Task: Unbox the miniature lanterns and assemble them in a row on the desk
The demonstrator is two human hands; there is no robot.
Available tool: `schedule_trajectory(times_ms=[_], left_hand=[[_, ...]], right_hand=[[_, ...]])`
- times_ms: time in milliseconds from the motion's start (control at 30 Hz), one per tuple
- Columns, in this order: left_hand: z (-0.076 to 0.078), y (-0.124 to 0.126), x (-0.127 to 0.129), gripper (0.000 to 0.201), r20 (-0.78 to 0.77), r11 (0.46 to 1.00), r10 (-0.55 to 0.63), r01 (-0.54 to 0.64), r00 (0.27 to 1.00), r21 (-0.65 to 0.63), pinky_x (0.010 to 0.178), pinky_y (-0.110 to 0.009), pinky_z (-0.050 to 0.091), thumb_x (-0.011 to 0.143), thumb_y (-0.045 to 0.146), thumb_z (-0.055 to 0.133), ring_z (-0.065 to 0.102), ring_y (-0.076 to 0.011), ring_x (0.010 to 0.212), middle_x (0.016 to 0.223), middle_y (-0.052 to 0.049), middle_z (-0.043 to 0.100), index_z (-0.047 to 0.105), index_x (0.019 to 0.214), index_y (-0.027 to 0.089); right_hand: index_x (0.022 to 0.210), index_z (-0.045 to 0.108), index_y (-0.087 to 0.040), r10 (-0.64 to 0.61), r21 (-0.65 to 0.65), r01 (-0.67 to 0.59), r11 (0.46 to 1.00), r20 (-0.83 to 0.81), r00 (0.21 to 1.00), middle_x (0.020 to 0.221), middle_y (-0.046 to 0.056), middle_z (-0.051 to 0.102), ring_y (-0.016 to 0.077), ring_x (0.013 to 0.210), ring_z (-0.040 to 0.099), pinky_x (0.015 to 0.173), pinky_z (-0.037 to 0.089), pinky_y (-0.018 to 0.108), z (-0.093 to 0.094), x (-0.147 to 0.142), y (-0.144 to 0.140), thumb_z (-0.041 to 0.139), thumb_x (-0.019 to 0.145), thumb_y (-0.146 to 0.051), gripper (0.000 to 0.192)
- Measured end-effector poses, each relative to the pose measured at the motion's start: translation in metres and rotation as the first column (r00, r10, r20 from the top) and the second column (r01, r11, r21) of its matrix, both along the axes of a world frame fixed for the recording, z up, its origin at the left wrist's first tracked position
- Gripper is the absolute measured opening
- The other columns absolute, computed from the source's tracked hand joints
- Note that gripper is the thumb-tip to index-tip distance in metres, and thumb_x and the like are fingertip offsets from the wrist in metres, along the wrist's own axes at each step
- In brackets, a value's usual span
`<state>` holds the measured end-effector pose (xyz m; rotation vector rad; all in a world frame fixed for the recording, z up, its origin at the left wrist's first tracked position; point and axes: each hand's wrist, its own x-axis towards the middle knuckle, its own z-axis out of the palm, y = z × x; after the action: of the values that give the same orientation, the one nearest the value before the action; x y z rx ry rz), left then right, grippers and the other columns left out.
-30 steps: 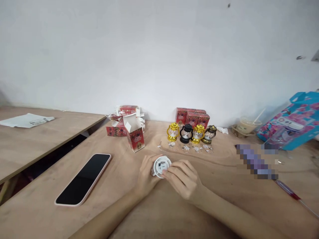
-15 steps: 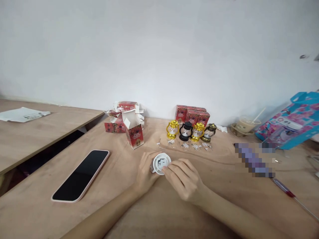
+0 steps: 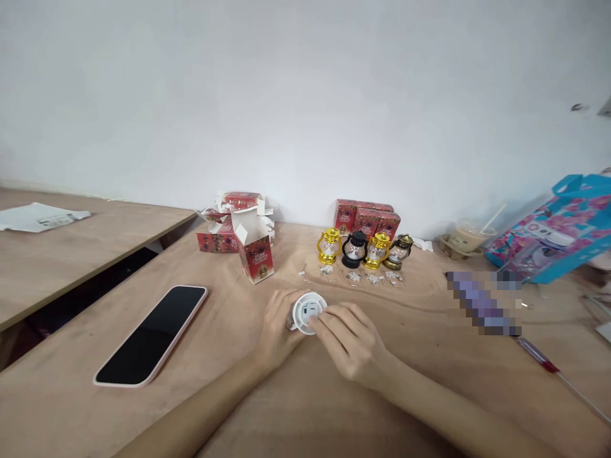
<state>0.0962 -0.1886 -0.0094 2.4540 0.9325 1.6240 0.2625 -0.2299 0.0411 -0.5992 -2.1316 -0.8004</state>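
My left hand (image 3: 277, 331) is wrapped round a small white lantern (image 3: 309, 299), tipped so that its round underside faces me. Dark marks or slots show in the recessed base. The fingers of my right hand (image 3: 351, 340) are drawn together in a pinch, their tips on the lower right of that base; anything between them is hidden. Beyond my hands stand several mini lanterns: a gold one (image 3: 329, 247), a black one (image 3: 354, 250), another gold one (image 3: 377, 251) and a bronze one (image 3: 398, 252). Small wire pieces with white tags (image 3: 353, 277) lie before them.
An opened red box (image 3: 256, 257) stands by more torn boxes (image 3: 217, 238); closed red boxes (image 3: 367, 219) are stacked against the wall. A phone (image 3: 153, 334) lies left. On the right are a screwdriver (image 3: 537, 354), an iced drink (image 3: 465, 236) and a floral bag (image 3: 568, 222).
The dark marks in the lantern's base look different as my right fingertips have shifted slightly on it. My left hand keeps its hold. The whole view has moved a little.
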Motion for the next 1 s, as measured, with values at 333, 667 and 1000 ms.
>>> schedule_trajectory(times_ms=[333,667,1000], left_hand=[[0.0015,0.0000,0.0003,0.030,-0.015,0.998,-0.027,0.026,1.000,-0.051,0.076,-0.033,0.045,0.086,0.038,0.055,0.058,-0.0205,0.088,0.097,-0.007,0.064,0.053,0.110,0.019],[0.0056,-0.0012,0.0007,0.030,-0.016,1.000,-0.001,0.001,1.000,0.012,0.070,-0.032,0.046,0.086,0.040,0.055,0.059,-0.0194,0.081,0.090,-0.007,0.065,0.054,0.106,0.018],[0.0013,-0.0012,-0.0020,0.032,-0.058,0.987,0.025,-0.015,0.998,0.157,0.070,-0.030,0.042,0.086,0.033,0.057,0.057,-0.0182,0.082,0.097,-0.008,0.067,0.055,0.114,0.018]], right_hand=[[0.085,0.065,-0.010,0.025,-0.002,-0.026,1.000,-0.030,0.999,0.073,0.007,0.070,0.0176,0.072,0.061,0.067,0.047,0.032,-0.0014,0.0021,0.0027,0.054,0.084,-0.005,0.012],[0.087,0.061,-0.019,-0.027,-0.349,-0.078,0.934,-0.287,0.958,0.085,0.005,0.065,0.0173,0.081,0.058,0.072,0.046,0.031,-0.0065,-0.0008,0.0027,0.056,0.086,-0.013,0.008],[0.104,0.050,-0.023,-0.370,-0.721,-0.683,0.112,-0.669,0.645,0.099,0.003,0.063,0.0183,0.089,0.063,0.077,0.051,0.032,-0.0016,-0.0045,0.0068,0.073,0.068,-0.034,0.044]])
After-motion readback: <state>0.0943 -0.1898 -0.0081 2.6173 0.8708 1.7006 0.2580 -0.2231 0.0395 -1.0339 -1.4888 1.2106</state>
